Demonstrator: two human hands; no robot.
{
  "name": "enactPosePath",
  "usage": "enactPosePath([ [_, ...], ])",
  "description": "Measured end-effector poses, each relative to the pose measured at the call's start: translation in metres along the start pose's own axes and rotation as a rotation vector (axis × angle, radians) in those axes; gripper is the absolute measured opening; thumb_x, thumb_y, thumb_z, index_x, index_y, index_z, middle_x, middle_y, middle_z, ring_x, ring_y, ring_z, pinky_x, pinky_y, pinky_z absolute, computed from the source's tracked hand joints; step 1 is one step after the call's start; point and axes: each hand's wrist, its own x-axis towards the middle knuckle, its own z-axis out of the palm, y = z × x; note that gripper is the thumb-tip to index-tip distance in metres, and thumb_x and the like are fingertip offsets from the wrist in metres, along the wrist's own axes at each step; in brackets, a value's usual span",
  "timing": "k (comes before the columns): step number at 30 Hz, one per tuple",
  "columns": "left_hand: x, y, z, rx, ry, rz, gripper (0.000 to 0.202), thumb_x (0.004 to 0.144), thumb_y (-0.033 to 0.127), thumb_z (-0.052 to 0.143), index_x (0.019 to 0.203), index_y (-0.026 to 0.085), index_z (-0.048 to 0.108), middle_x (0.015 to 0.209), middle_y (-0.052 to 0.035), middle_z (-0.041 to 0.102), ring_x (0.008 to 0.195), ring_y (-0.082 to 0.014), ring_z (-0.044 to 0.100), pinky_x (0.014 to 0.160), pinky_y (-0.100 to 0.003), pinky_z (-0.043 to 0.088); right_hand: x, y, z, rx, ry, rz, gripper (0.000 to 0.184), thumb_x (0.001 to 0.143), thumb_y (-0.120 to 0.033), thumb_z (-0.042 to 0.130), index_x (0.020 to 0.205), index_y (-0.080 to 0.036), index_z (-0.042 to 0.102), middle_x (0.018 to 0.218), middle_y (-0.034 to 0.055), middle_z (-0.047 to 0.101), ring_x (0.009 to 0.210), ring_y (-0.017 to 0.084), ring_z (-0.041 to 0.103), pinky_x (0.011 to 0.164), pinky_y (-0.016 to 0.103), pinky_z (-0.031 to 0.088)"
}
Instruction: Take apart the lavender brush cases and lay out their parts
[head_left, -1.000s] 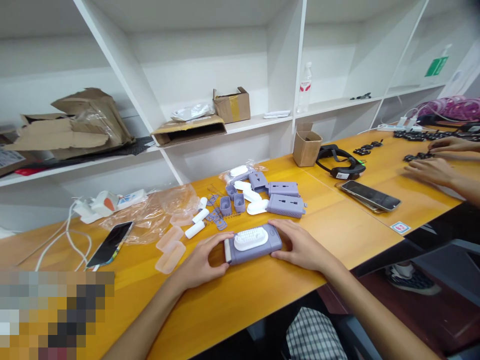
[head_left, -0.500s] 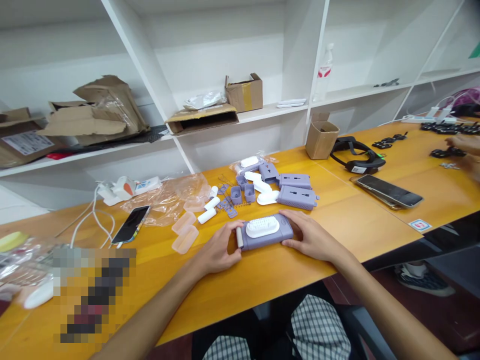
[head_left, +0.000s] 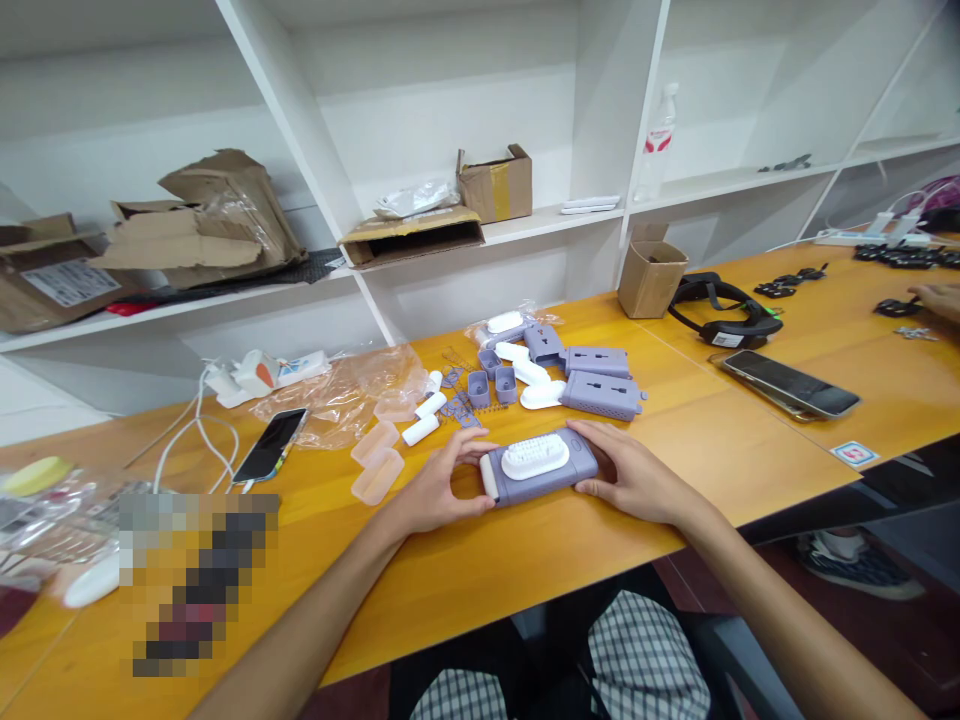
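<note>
A purple brush (head_left: 551,482) with a white bristled pad on top and a white roller at its left end lies on the table in front of me. My right hand (head_left: 634,470) grips its right end, thumb in front and fingers behind. My left hand (head_left: 442,482) is curved round the roller end, its thumb at the front corner and fingers at the back. Just behind are loose purple housings (head_left: 600,393), small purple cups (head_left: 478,389), white oval pieces (head_left: 541,394), white rollers (head_left: 421,430), thin springs and translucent peach trays (head_left: 378,475).
Clear plastic bags (head_left: 352,390), a phone (head_left: 270,445) and a power strip (head_left: 300,367) with white cables are at the left. To the right are a cardboard box (head_left: 651,278), a black headset (head_left: 731,325) and another phone (head_left: 791,383). Another person's hand (head_left: 941,298) is at the far right.
The view has shifted slightly, so everything sits a little further right. The left-hand fingers have shifted at the roller end; the right hand keeps its hold on the brush.
</note>
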Motion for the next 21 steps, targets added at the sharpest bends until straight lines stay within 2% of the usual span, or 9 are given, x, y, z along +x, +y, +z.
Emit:
enactPosePath([
  [3,0.001,0.002,-0.002,0.031,-0.016,-0.033,0.078,0.080,0.031,0.087,0.148,0.027,0.047,0.152,-0.0134,0.058,0.136,-0.0302,0.061,0.117,-0.051,0.049,0.000,0.000,0.000,-0.010,0.000,-0.008,0.080,0.091,-0.035,0.075,0.162,-0.030,0.041,0.163,0.0113,0.050,0.150,0.036,0.047,0.125,0.063,0.037],
  [6,0.002,0.005,-0.003,0.029,-0.010,-0.045,0.072,0.081,0.033,0.088,0.144,0.027,0.054,0.148,-0.0124,0.061,0.131,-0.0301,0.065,0.114,-0.049,0.052,0.000,0.001,0.001,-0.018,0.004,-0.014,0.080,0.090,-0.035,0.075,0.163,-0.030,0.040,0.163,0.0115,0.050,0.150,0.036,0.047,0.124,0.063,0.037],
  [9,0.001,0.010,-0.006,0.038,-0.023,-0.032,0.071,0.080,0.033,0.087,0.143,0.026,0.055,0.146,-0.0115,0.063,0.127,-0.0287,0.067,0.110,-0.047,0.055,0.000,0.000,0.001,-0.020,-0.003,-0.030,0.081,0.090,-0.034,0.076,0.163,-0.031,0.040,0.162,0.0115,0.051,0.149,0.037,0.048,0.123,0.064,0.038],
  [13,-0.003,0.016,-0.007,0.217,-0.056,-0.009,0.072,0.079,0.026,0.083,0.145,0.030,0.054,0.146,-0.0080,0.064,0.127,-0.0289,0.066,0.112,-0.047,0.052,0.000,-0.002,-0.001,-0.024,-0.017,-0.035,0.081,0.090,-0.032,0.077,0.162,-0.033,0.041,0.161,0.0102,0.052,0.148,0.036,0.048,0.123,0.063,0.038],
  [16,-0.006,0.021,-0.003,0.345,-0.060,-0.023,0.073,0.079,0.023,0.079,0.146,0.031,0.052,0.145,-0.0060,0.065,0.130,-0.0301,0.064,0.114,-0.046,0.050,0.000,-0.002,-0.002,-0.026,-0.029,-0.029,0.081,0.089,-0.033,0.077,0.162,-0.033,0.041,0.162,0.0102,0.052,0.149,0.036,0.048,0.123,0.064,0.037],
  [21,-0.008,0.024,0.006,0.414,-0.033,-0.030,0.069,0.078,0.021,0.075,0.142,0.029,0.050,0.144,-0.0074,0.065,0.130,-0.0310,0.064,0.111,-0.045,0.052,0.000,-0.003,-0.003,-0.019,-0.037,-0.024,0.080,0.089,-0.034,0.077,0.161,-0.031,0.042,0.162,0.0119,0.052,0.148,0.037,0.048,0.123,0.065,0.037],
])
